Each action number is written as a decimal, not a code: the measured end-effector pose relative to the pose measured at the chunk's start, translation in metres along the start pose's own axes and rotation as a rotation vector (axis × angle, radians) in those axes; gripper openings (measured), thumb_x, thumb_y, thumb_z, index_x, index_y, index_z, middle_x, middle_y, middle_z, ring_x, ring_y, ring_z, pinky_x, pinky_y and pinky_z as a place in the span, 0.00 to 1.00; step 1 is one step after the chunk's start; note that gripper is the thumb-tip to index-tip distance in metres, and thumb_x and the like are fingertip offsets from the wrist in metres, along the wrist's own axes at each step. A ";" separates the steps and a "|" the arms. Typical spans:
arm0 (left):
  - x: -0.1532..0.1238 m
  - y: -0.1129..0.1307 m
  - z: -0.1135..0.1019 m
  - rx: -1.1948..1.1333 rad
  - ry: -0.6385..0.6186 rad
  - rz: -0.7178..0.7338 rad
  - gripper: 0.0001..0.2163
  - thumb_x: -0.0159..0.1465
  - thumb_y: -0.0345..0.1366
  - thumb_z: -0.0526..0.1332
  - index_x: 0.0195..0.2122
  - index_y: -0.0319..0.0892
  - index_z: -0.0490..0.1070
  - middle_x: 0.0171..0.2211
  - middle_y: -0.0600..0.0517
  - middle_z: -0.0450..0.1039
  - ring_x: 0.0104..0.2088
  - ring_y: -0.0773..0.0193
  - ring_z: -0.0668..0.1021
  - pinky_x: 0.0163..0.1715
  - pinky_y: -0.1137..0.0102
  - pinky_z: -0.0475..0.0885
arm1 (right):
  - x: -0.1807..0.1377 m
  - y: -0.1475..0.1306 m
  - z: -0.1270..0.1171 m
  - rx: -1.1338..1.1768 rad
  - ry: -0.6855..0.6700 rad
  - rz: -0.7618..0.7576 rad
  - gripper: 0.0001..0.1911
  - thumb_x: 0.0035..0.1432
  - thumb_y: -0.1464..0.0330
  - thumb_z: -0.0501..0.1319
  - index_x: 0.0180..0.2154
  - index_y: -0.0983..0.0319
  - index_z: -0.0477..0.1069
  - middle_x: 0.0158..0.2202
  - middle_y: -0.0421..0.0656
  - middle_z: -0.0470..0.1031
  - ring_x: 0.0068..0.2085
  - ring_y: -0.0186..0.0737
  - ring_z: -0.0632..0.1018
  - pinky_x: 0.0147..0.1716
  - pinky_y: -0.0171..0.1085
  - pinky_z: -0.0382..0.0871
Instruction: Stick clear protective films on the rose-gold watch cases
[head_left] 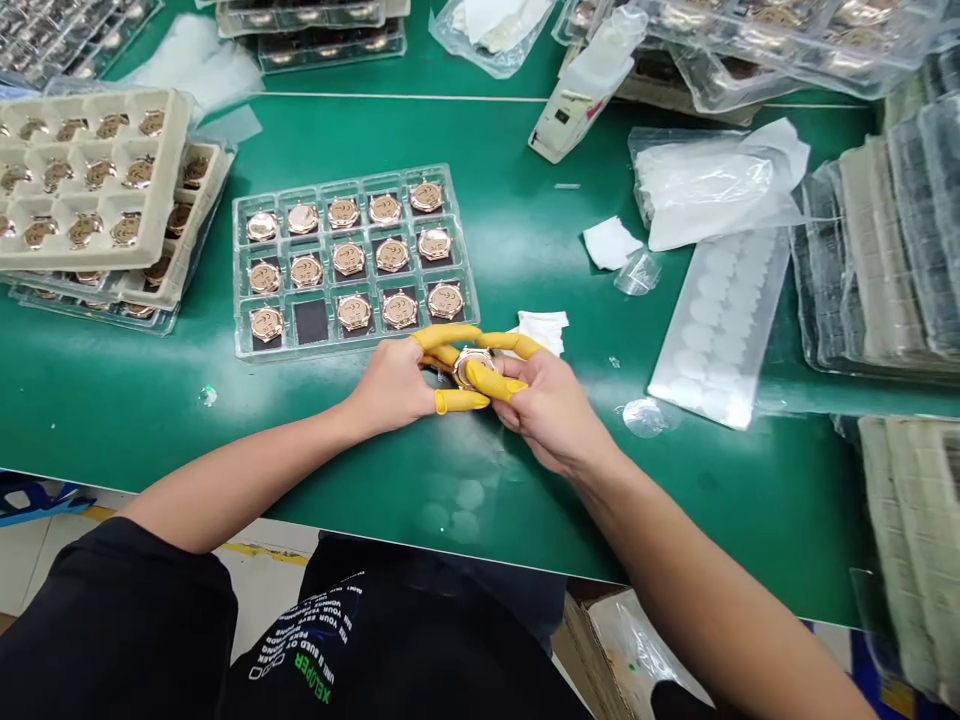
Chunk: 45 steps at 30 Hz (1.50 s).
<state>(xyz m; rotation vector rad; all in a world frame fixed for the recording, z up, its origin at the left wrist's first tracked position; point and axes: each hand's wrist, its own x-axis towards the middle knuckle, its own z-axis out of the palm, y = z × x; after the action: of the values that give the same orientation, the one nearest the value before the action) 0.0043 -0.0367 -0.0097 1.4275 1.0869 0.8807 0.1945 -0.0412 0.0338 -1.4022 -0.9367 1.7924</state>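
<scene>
Between both hands, above the green table, is a rose-gold watch case (466,366), partly covered by fingers. My left hand (401,385) grips its left side, with yellow finger cots on the thumb and fingers. My right hand (551,400), also in yellow finger cots, closes on it from the right, its thumb across the face. Just beyond my left hand lies a clear plastic tray (238,290) of similar watch cases, most seated on dark pads. One compartment in its front row shows only a black pad (310,322). A crumpled white cloth (546,328) lies behind my right hand.
Stacked beige trays (176,130) of watch cases stand at the left. On the right are a sheet of round clear films (712,330), a plastic bag of white wipes (697,185) and stacked trays (870,260). A white bottle (585,90) lies at the back.
</scene>
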 end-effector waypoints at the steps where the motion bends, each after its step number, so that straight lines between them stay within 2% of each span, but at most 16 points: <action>1: -0.001 0.000 0.000 0.026 -0.001 0.011 0.31 0.52 0.40 0.79 0.58 0.42 0.79 0.42 0.48 0.86 0.41 0.59 0.86 0.48 0.65 0.81 | 0.000 0.003 0.001 0.037 -0.008 0.019 0.38 0.37 0.57 0.83 0.46 0.60 0.69 0.22 0.27 0.64 0.17 0.23 0.56 0.17 0.32 0.42; 5: -0.004 0.000 -0.001 0.069 0.021 0.065 0.26 0.53 0.37 0.78 0.54 0.42 0.81 0.43 0.49 0.85 0.40 0.62 0.85 0.46 0.67 0.81 | 0.001 0.011 0.010 0.103 0.021 0.026 0.42 0.35 0.57 0.84 0.49 0.58 0.68 0.23 0.26 0.65 0.16 0.23 0.56 0.15 0.32 0.41; 9: -0.004 0.003 -0.003 0.020 -0.001 0.029 0.25 0.51 0.36 0.78 0.52 0.42 0.82 0.42 0.49 0.85 0.38 0.62 0.84 0.44 0.67 0.82 | 0.002 0.010 -0.002 -0.025 -0.032 -0.051 0.32 0.43 0.52 0.80 0.44 0.58 0.72 0.24 0.30 0.66 0.19 0.27 0.62 0.19 0.33 0.52; 12: -0.001 0.006 -0.004 -0.079 0.022 -0.032 0.27 0.49 0.37 0.80 0.51 0.41 0.82 0.42 0.48 0.85 0.38 0.63 0.84 0.42 0.69 0.82 | 0.002 0.001 -0.027 -0.469 0.168 -0.361 0.20 0.54 0.52 0.73 0.40 0.59 0.76 0.30 0.39 0.72 0.27 0.34 0.70 0.26 0.37 0.59; 14: 0.001 0.009 -0.004 -0.122 0.052 -0.066 0.28 0.47 0.38 0.81 0.50 0.41 0.81 0.43 0.47 0.85 0.38 0.63 0.84 0.42 0.70 0.81 | 0.002 -0.004 -0.044 -0.847 0.347 -0.505 0.14 0.54 0.58 0.72 0.38 0.58 0.76 0.35 0.42 0.74 0.29 0.37 0.70 0.28 0.39 0.59; 18: 0.004 0.011 -0.004 -0.161 0.074 -0.091 0.28 0.45 0.38 0.82 0.48 0.41 0.81 0.47 0.47 0.85 0.41 0.63 0.85 0.43 0.70 0.82 | 0.005 -0.006 -0.062 -1.186 0.324 -0.371 0.12 0.48 0.68 0.70 0.35 0.57 0.72 0.32 0.41 0.74 0.26 0.38 0.69 0.27 0.40 0.57; 21: 0.003 0.010 -0.004 -0.170 0.069 -0.108 0.29 0.45 0.37 0.82 0.49 0.41 0.81 0.44 0.48 0.85 0.40 0.63 0.84 0.44 0.69 0.82 | 0.007 -0.011 -0.077 -1.106 0.298 -0.293 0.12 0.48 0.70 0.69 0.37 0.57 0.73 0.28 0.40 0.75 0.25 0.41 0.71 0.27 0.40 0.58; 24: 0.001 0.010 -0.005 -0.176 0.060 -0.110 0.28 0.45 0.36 0.82 0.49 0.42 0.81 0.43 0.49 0.84 0.40 0.64 0.84 0.44 0.70 0.81 | 0.008 -0.024 -0.103 -0.922 0.176 -0.174 0.19 0.50 0.64 0.72 0.46 0.55 0.76 0.30 0.42 0.78 0.28 0.45 0.75 0.28 0.43 0.63; 26: 0.001 0.010 -0.005 -0.175 0.054 -0.103 0.28 0.46 0.35 0.82 0.49 0.42 0.81 0.42 0.49 0.84 0.39 0.66 0.83 0.43 0.72 0.80 | 0.010 -0.031 -0.115 -0.934 0.276 -0.118 0.24 0.50 0.60 0.76 0.49 0.54 0.78 0.33 0.46 0.80 0.32 0.47 0.77 0.31 0.46 0.66; 27: 0.001 0.010 -0.005 -0.172 0.052 -0.100 0.28 0.46 0.35 0.82 0.49 0.42 0.81 0.41 0.50 0.84 0.39 0.66 0.83 0.43 0.72 0.80 | 0.012 -0.031 -0.116 -0.988 0.395 -0.161 0.24 0.49 0.60 0.77 0.49 0.55 0.79 0.37 0.49 0.80 0.35 0.49 0.78 0.34 0.48 0.67; 29: 0.001 0.011 -0.004 -0.160 0.051 -0.100 0.28 0.47 0.35 0.82 0.49 0.41 0.81 0.41 0.49 0.84 0.39 0.66 0.83 0.43 0.71 0.80 | 0.019 -0.025 -0.107 -1.103 0.569 -0.412 0.23 0.52 0.60 0.76 0.50 0.56 0.81 0.45 0.54 0.79 0.43 0.54 0.78 0.41 0.52 0.68; 31: 0.002 0.012 -0.004 -0.142 0.053 -0.104 0.28 0.47 0.35 0.81 0.50 0.41 0.80 0.43 0.48 0.84 0.40 0.64 0.83 0.44 0.70 0.80 | 0.027 -0.012 -0.087 -1.166 0.477 -0.701 0.19 0.59 0.61 0.72 0.52 0.55 0.81 0.50 0.53 0.79 0.51 0.57 0.75 0.48 0.54 0.66; 33: 0.002 0.012 -0.004 -0.125 0.051 -0.109 0.28 0.47 0.36 0.81 0.50 0.41 0.80 0.44 0.47 0.84 0.40 0.63 0.84 0.45 0.68 0.81 | 0.033 0.003 -0.067 -1.206 0.319 -0.826 0.12 0.64 0.65 0.67 0.49 0.53 0.82 0.51 0.49 0.81 0.53 0.57 0.73 0.50 0.56 0.63; 38: 0.002 0.009 -0.003 -0.098 0.060 -0.098 0.29 0.48 0.39 0.81 0.51 0.42 0.80 0.45 0.47 0.84 0.39 0.64 0.83 0.45 0.68 0.81 | 0.036 0.013 -0.053 -1.255 0.312 -0.842 0.14 0.61 0.78 0.59 0.38 0.56 0.81 0.56 0.47 0.81 0.57 0.60 0.70 0.50 0.58 0.57; 41: 0.000 0.008 -0.002 -0.084 0.068 -0.097 0.28 0.49 0.39 0.81 0.52 0.42 0.80 0.42 0.49 0.84 0.38 0.65 0.83 0.44 0.69 0.80 | 0.030 0.004 -0.058 -1.185 0.362 -0.855 0.11 0.65 0.73 0.58 0.43 0.57 0.78 0.57 0.50 0.79 0.59 0.60 0.72 0.52 0.58 0.58; 45: -0.001 0.007 0.000 -0.050 0.074 -0.092 0.27 0.50 0.38 0.80 0.52 0.42 0.80 0.40 0.49 0.85 0.37 0.65 0.83 0.44 0.69 0.80 | 0.022 0.001 -0.049 -1.067 0.434 -0.902 0.09 0.72 0.65 0.54 0.44 0.56 0.73 0.43 0.49 0.78 0.48 0.52 0.76 0.52 0.54 0.61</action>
<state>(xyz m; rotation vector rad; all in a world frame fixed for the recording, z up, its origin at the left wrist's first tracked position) 0.0053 -0.0376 -0.0029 1.3017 1.1687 0.8947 0.2381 -0.0159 0.0140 -1.4326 -1.9685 0.2399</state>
